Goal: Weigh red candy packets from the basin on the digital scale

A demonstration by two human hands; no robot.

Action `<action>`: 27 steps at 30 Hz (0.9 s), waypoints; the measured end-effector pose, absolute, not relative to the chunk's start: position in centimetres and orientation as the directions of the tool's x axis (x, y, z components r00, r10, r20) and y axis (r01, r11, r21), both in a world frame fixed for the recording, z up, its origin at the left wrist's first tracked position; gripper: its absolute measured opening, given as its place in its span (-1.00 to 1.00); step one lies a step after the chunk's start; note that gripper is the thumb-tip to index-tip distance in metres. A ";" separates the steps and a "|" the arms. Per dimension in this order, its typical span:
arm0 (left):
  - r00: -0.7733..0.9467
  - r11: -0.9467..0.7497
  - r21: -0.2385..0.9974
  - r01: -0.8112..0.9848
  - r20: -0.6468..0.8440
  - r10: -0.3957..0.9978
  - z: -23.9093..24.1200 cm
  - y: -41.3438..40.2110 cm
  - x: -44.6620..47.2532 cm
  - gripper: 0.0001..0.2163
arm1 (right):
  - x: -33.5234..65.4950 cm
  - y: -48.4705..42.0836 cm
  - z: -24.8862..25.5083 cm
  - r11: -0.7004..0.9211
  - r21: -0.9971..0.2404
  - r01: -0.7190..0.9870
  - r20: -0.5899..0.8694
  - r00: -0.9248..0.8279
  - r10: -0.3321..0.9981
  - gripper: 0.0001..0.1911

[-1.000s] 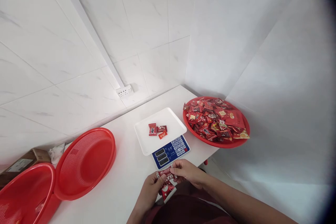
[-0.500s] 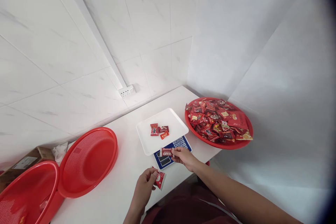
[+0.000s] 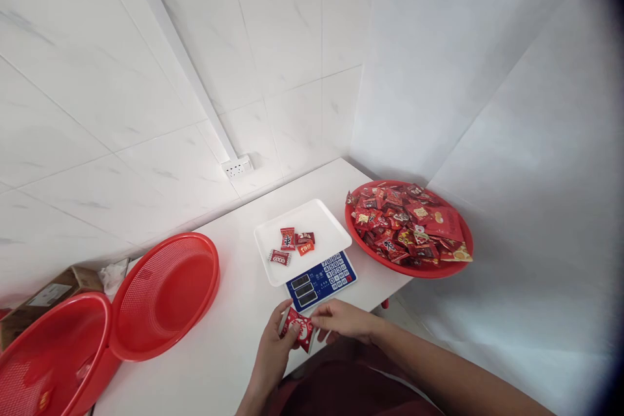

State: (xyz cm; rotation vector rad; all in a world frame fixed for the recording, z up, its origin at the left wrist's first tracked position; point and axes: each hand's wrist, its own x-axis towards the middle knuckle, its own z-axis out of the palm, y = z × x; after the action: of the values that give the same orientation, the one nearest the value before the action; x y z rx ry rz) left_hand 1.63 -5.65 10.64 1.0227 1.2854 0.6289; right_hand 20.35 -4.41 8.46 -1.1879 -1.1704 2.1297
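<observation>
My left hand (image 3: 277, 342) is closed on a red snack packet (image 3: 298, 329) with white lettering, held in front of the scale. At the packet's right edge, the fingertips of my right hand (image 3: 341, 320) pinch it. Just beyond both hands lies a digital scale with a blue keypad panel (image 3: 319, 278) and a white weighing tray (image 3: 319, 218). Several small wrapped snacks rest on that tray. Among them are a dark red packet (image 3: 279, 257) at the left, a red packet with a black character (image 3: 287, 238) and a small orange-red one (image 3: 305, 247).
A red basin (image 3: 349, 224) heaped with wrapped snacks stands right of the scale. On the left are a perforated red basket (image 3: 214, 273) and another red basket (image 3: 104, 312) with a few packets inside. Behind them sits a cardboard box (image 3: 78, 283). A socket strip (image 3: 238, 168) is on the wall.
The dark red packet has left my right hand and now lies on the tray's left side. My right hand has drawn back to the red packet in my left hand, which moved slightly right.
</observation>
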 end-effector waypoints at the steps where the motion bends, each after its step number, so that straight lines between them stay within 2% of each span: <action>1: 0.222 0.446 0.885 0.131 -0.465 0.857 10.6 -5.8 1.9 -0.38 | 20.1 -5.0 8.7 -0.541 -0.841 0.024 -0.452 -0.580 0.678 -0.57; 3: 0.235 0.453 0.884 0.114 -0.468 0.852 10.7 -5.9 2.3 -0.35 | 19.7 -5.8 9.1 -0.535 -0.845 0.007 -0.441 -0.576 0.688 -0.57; 5: 0.249 0.460 0.878 0.131 -0.478 0.842 11.0 -5.8 2.6 -0.40 | 19.6 -6.1 9.3 -0.525 -0.851 0.024 -0.462 -0.511 0.725 -0.59; 8: 0.297 0.461 0.864 0.204 -0.503 0.812 11.3 -5.5 2.7 -0.61 | 20.0 -5.9 9.4 -0.471 -0.872 0.135 -0.475 -0.464 0.747 -0.67; 12: 0.307 0.428 0.865 0.263 -0.495 0.813 11.0 -5.3 2.4 -0.65 | 20.8 -5.8 9.6 -0.392 -0.883 0.259 -0.469 -0.456 0.756 -0.72; 17: 0.245 0.376 0.900 0.220 -0.424 0.872 10.6 -5.4 2.5 -0.67 | 20.7 -5.9 9.9 -0.483 -0.867 0.127 -0.480 -0.475 0.737 -0.68; 23: 0.281 0.499 0.846 0.188 -0.533 0.798 11.7 -5.4 2.6 -0.61 | 20.4 -5.9 10.4 -0.547 -0.837 -0.006 -0.482 -0.465 0.743 -0.65; 27: 0.321 0.500 0.833 0.236 -0.553 0.769 12.1 -5.5 2.6 -0.55 | 20.5 -5.9 11.0 -0.581 -0.811 -0.072 -0.483 -0.477 0.734 -0.62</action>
State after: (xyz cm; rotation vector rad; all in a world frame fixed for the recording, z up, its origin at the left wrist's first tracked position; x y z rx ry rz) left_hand 2.61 -5.54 12.10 1.0337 1.2340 0.4472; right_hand 20.53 -5.87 11.01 -1.1909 -1.0186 2.0914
